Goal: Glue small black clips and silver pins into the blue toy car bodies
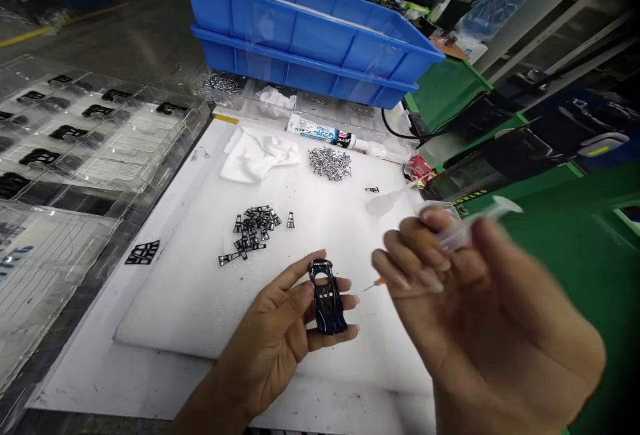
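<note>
Left hand [280,328]: is half-curling, holding dark car body [327,315] between thumb and fingers
Right hand [475,315]: is curling around blurred syringe [456,235]
Tube [313,130]: is lying beyond left hand, showing "G"
Yellow lettering [475,196]: is reading "EXTRO" beyond right hand

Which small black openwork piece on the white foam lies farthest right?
The lone black piece, right of the shiny silver heap; the others lie farther left, mostly in one black pile.

I'm looking in on a factory-style workshop: stacked blue bins [310,38], clear trays [117,155] of repeated black parts [40,156], heaps of small silver pieces [330,163] and black frames [256,225] on a foam-padded tabletop [100,368], and a yellow line [23,38] running over the dark floor [145,32].
</note>
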Tool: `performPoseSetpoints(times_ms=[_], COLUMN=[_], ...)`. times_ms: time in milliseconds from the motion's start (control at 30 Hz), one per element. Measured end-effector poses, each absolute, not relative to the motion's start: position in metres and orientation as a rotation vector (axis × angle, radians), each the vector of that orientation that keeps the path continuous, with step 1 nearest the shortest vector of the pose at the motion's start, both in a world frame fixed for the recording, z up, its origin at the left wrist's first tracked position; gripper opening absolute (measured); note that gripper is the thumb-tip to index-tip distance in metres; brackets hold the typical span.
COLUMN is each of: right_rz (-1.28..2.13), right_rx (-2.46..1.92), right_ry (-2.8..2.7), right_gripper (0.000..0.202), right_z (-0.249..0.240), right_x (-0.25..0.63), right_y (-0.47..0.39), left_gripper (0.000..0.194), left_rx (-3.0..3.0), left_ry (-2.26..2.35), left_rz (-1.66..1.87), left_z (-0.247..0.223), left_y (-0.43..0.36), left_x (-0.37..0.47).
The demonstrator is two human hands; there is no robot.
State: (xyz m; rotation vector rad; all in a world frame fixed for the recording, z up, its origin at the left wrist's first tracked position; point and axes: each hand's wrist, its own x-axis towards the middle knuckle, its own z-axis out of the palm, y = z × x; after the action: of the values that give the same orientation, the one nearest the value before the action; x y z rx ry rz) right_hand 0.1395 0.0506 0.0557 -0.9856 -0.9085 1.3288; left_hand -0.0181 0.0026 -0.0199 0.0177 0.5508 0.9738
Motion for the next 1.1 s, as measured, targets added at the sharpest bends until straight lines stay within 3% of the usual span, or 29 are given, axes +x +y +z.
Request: performPoseSetpoints(times_ms=[100, 300, 1100], right_rz=[1.509, 1.407, 1.243], right_rx=[-0.868, -0.839, -0.920], right_ry=[-0.890, -0.706, -0.601], right_gripper=[0.050, 0.036, 0.039], right_z=[0.061, 0.034, 0.029], right_x=[0.124, 0.114, 0.103], right_y=[0.056, 0.054, 0.054], left_gripper=[0.040, 0.034, 0.037], left_rx=[0.024, -0.007, 0.005], left_ry=[0.522, 0.507, 0.584], left_rz=[0.966, 0.977, 0.965], left_z=[-0.020, -0.020, -0.021], left_y=[0.003, 0.003, 0.003], left_x=[-0.018, -0.018, -0.017])
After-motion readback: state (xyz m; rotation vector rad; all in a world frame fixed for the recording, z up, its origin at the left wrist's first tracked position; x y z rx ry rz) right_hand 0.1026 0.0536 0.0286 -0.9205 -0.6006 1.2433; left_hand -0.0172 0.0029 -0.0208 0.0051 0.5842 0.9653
